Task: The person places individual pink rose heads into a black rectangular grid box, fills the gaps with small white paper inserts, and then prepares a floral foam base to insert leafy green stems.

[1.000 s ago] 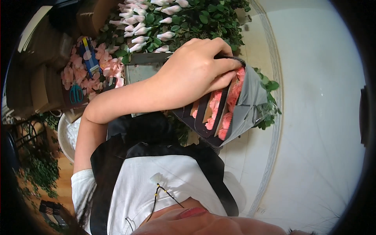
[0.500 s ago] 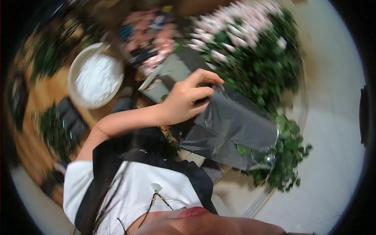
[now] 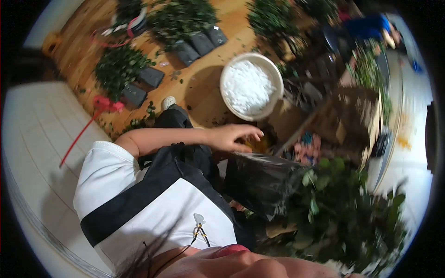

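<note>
My left hand [image 3: 232,138] is at the middle of the view with thumb and fingers apart, nothing visibly between them. Just below its thumb is the upper edge of a dark, see-through plastic sleeve [image 3: 259,178]; I cannot tell whether the thumb touches it. Leafy green stems [image 3: 331,211] spread beside the sleeve's right side, over the lower right. Beyond the hand stands a round cream bucket [image 3: 225,99] with a heap of white material [image 3: 250,85] in it. My right hand is not in view.
Bundles of greenery [image 3: 183,18] with dark wrapped ends [image 3: 201,42] lie on the wooden floor. Brown wrapping paper [image 3: 354,118] and pink blooms [image 3: 306,150] are at the right. A red object with a long thin tail [image 3: 107,104] lies at the left.
My view has swung to the left, bringing more wooden floor and wrapped bundles in. My left hand has gone from curled fingers on the plastic sleeve to fingers spread above its edge.
</note>
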A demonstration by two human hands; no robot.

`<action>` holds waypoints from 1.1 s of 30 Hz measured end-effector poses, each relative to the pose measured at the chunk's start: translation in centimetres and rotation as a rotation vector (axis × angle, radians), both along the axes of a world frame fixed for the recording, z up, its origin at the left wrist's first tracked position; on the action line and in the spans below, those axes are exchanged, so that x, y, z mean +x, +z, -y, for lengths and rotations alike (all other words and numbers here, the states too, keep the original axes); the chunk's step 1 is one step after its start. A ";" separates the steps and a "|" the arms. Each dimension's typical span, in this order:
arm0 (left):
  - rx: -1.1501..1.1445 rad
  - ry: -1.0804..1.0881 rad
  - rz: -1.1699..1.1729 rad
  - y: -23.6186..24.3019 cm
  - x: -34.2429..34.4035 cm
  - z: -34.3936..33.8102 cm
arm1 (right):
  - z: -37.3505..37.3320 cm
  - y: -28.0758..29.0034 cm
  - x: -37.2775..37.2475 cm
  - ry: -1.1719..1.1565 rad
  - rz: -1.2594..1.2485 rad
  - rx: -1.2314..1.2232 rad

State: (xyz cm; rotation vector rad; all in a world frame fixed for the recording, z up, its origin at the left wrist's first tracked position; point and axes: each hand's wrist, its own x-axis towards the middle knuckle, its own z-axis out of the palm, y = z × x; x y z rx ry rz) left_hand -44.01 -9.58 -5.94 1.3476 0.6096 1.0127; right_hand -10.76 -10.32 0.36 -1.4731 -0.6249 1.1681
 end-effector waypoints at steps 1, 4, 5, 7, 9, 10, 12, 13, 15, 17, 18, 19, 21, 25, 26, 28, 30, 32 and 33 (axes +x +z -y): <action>0.117 -0.022 -0.063 -1.0 -1.1 0.8 | -2.2 -0.8 -2.3 0.070 -0.011 -0.017; 0.083 0.106 -0.111 -3.2 -4.8 3.6 | -9.8 -5.1 -10.9 0.322 -0.053 -0.086; -0.077 0.161 -0.166 -3.6 -6.9 3.8 | -11.3 -6.3 -13.6 0.365 -0.060 -0.097; -0.326 0.253 -0.186 -4.1 -12.2 3.8 | -14.7 -7.7 -19.3 0.461 -0.050 -0.113; -0.341 0.441 -0.232 -8.7 -14.6 4.6 | -18.4 -11.8 -25.4 0.590 -0.085 -0.155; -0.414 0.509 -0.158 -9.0 -16.2 4.7 | -20.0 -13.9 -28.2 0.644 -0.097 -0.185; -0.441 0.555 -0.252 -11.2 -18.2 4.5 | -22.8 -18.2 -32.7 0.724 -0.113 -0.238; -0.448 0.551 -0.261 -13.0 -19.4 4.0 | -24.0 -20.9 -34.8 0.756 -0.116 -0.262; -0.632 0.529 -0.238 -16.3 -21.5 2.7 | -26.5 -27.2 -40.0 0.846 -0.113 -0.313; -0.591 0.650 -0.219 -22.0 -22.1 1.3 | -28.8 -33.9 -45.1 0.937 -0.096 -0.351; -0.497 0.757 -0.268 -24.5 -22.1 0.6 | -30.1 -37.2 -47.1 0.983 -0.070 -0.365; -0.506 0.757 -0.269 -26.6 -23.3 -1.0 | -31.6 -40.7 -49.1 1.041 -0.036 -0.361; -0.764 0.871 -0.140 -30.5 -24.8 -3.4 | -34.0 -44.3 -53.8 1.226 0.067 -0.372; -0.887 0.948 -0.067 -38.0 -27.6 -10.9 | -43.2 -60.1 -57.7 1.827 1.065 0.536; -0.928 0.938 -0.033 -40.7 -28.4 -12.4 | -43.7 -61.9 -59.7 1.743 0.973 0.339; -1.126 0.883 -0.315 -47.6 -29.5 -12.9 | -42.8 -63.1 -64.2 1.364 0.543 -0.218; -1.071 0.975 -0.538 -52.8 -29.2 -11.4 | -43.1 -69.3 -64.7 1.335 0.750 -0.318; -1.207 1.063 -0.523 -53.3 -28.1 -10.2 | -40.0 -66.5 -63.0 1.652 1.257 0.095; -1.168 1.189 -0.434 -53.4 -27.2 -8.3 | -38.7 -65.4 -62.3 1.678 1.534 0.443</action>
